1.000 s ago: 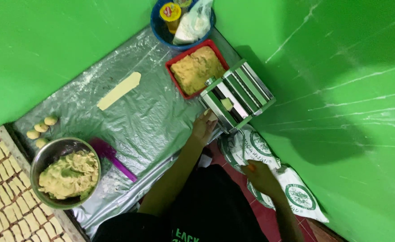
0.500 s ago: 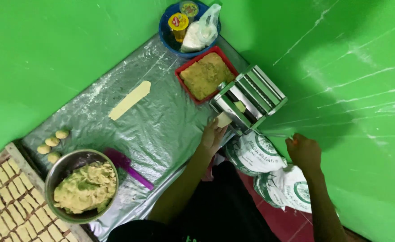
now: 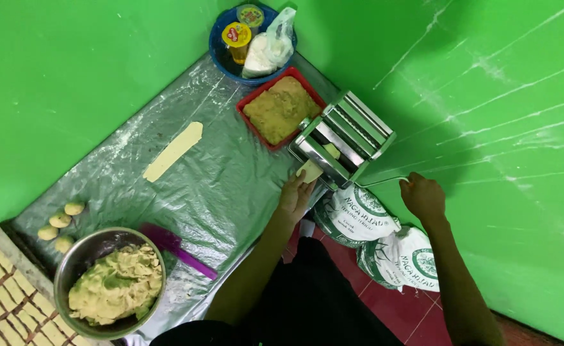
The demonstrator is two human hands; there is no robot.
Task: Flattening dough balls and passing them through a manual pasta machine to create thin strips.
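Nearest the person, a steel bowl [image 3: 112, 282] of pale dough sits at the near left corner of the plastic sheet [image 3: 218, 192] spread over the floor, well apart from the pasta roller [image 3: 343, 139]. Just left of the bowl lies a tray of cut dough pieces [image 3: 0, 301], beyond it three small dough balls [image 3: 57, 224], and beside it on the roller's side a purple scraper [image 3: 176, 248]. Two printed flour bags [image 3: 384, 237] lie just near of the roller. The left hand [image 3: 296, 192] holds a dough piece [image 3: 310, 170] at the roller's near face, fingers curled under it in a loose grip. The right hand [image 3: 423, 195] is closed around the crank handle [image 3: 384, 181] on the roller's right side. Left of the roller a flat dough strip [image 3: 173, 150] lies on the sheet. Touching the roller's far left side is a red tray [image 3: 280, 109] of dough, and beyond that a blue bowl [image 3: 221, 54] holding cups and a bag.
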